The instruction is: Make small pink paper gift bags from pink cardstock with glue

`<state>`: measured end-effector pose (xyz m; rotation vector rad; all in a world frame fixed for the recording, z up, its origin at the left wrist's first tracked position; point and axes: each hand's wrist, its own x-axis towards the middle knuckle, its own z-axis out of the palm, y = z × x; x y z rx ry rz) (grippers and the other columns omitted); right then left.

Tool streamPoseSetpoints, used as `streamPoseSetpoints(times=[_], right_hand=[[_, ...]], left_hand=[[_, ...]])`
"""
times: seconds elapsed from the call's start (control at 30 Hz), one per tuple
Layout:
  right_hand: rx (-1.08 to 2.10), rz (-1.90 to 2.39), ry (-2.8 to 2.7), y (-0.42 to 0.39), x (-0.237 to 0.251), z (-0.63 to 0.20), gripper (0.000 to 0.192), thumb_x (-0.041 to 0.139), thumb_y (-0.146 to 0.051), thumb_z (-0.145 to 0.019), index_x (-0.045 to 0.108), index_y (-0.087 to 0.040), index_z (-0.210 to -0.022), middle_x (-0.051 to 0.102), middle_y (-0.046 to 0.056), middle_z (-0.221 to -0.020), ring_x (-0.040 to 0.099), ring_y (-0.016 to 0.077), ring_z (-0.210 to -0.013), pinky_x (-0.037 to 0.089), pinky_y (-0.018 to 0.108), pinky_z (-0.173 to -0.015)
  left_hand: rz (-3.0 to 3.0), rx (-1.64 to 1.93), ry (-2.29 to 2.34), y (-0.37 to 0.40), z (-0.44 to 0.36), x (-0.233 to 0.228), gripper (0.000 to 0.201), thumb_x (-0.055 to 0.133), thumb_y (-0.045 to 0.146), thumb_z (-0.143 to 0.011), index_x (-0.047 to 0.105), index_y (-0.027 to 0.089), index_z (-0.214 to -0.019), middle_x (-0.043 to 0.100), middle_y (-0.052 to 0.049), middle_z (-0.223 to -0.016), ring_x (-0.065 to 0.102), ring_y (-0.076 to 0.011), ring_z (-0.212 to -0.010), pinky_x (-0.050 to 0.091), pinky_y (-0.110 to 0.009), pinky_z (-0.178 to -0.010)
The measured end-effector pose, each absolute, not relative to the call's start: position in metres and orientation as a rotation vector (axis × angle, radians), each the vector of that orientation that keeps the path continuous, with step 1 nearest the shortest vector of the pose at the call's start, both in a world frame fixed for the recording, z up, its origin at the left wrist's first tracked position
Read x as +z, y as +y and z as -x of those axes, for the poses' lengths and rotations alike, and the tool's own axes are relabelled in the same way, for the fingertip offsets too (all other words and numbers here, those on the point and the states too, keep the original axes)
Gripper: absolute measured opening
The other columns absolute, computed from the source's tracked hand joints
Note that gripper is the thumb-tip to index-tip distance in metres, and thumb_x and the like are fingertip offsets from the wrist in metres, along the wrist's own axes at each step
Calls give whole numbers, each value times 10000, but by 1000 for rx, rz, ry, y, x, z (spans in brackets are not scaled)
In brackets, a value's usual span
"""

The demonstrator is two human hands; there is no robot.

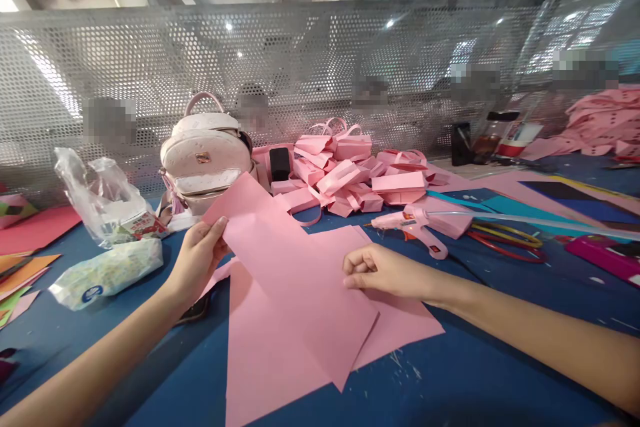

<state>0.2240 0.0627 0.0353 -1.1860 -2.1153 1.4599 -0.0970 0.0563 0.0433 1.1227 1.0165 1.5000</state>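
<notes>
A sheet of pink paper (300, 280) is held up at a slant between my two hands. My left hand (200, 250) pinches its upper left edge between thumb and fingers. On the right edge, the fingers of my right hand (373, 270) are closed on the same sheet. Beneath it, more pink sheets (260, 373) lie on the blue table, one poking out to the right under my right hand. A pink glue gun (413, 227) rests just beyond my right hand. Part of a dark phone-like object (196, 312) shows under my left wrist.
Folded pink paper pieces with handles (345, 177) are piled behind the sheets. A pale backpack (207, 160) stands at back left, near a plastic bag (117, 207) and a tissue pack (107, 273). Right are a magenta object (607, 257) and a bottle (493, 137). A perforated metal screen (310, 60) closes the back.
</notes>
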Motion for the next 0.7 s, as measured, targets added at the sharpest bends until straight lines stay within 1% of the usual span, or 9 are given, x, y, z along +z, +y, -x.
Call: streamPoseSetpoints(times=[0.13, 0.23, 0.3, 0.37, 0.43, 0.6, 0.7], right_hand=[[1483, 1179, -2118, 60, 34, -228, 535, 730, -590, -778, 465, -183, -556, 362, -73, -543, 297, 82, -523, 213, 248, -523], [1515, 1200, -2085, 58, 32, -229, 468, 758, -587, -748, 549, -182, -645, 470, -66, -547, 370, 84, -482, 277, 236, -513], [1552, 1221, -2071, 56, 32, -230, 486, 729, -624, -763, 547, -188, -647, 521, -56, -514, 399, 86, -424, 330, 238, -496], [1560, 1228, -2089, 55, 34, -231, 548, 685, -652, -800, 473, -203, -568, 503, -54, -433, 390, 82, -367, 356, 237, -475], [1544, 1219, -2101, 53, 36, -232, 585, 671, -652, -821, 412, -213, -532, 475, -58, -384, 394, 81, -347, 370, 230, -473], [1589, 1222, -2045, 50, 40, -231, 598, 660, -689, -813, 417, -217, -537, 430, -76, -376, 388, 81, -322, 390, 235, -455], [1557, 1218, -2047, 50, 43, -232, 580, 654, -691, -816, 440, -213, -567, 472, -64, -415, 416, 88, -341, 400, 237, -452]], left_hand=[[-1102, 1532, 1017, 60, 100, 43, 383, 859, 428, -693, 622, 135, -624, 650, -14, -622, 632, -121, -594, 565, -211, -599], [-1088, 1548, 1020, 63, 103, 45, 375, 840, 395, -724, 587, 143, -610, 633, -7, -599, 613, -106, -545, 544, -196, -562], [-1078, 1565, 1025, 65, 106, 46, 373, 827, 370, -748, 558, 156, -605, 596, 22, -562, 592, -94, -512, 522, -185, -536], [-1069, 1571, 1032, 68, 108, 46, 373, 824, 354, -757, 540, 164, -608, 579, 37, -546, 588, -94, -505, 512, -187, -529], [-1063, 1564, 1038, 70, 111, 45, 372, 829, 348, -755, 536, 168, -612, 577, 42, -539, 599, -103, -515, 512, -197, -532], [-1057, 1548, 1040, 72, 114, 41, 366, 837, 348, -741, 549, 165, -607, 594, 35, -544, 602, -109, -526, 507, -202, -530], [-1049, 1551, 1036, 71, 114, 41, 358, 845, 336, -728, 564, 155, -600, 603, 28, -553, 578, -92, -509, 499, -188, -526]])
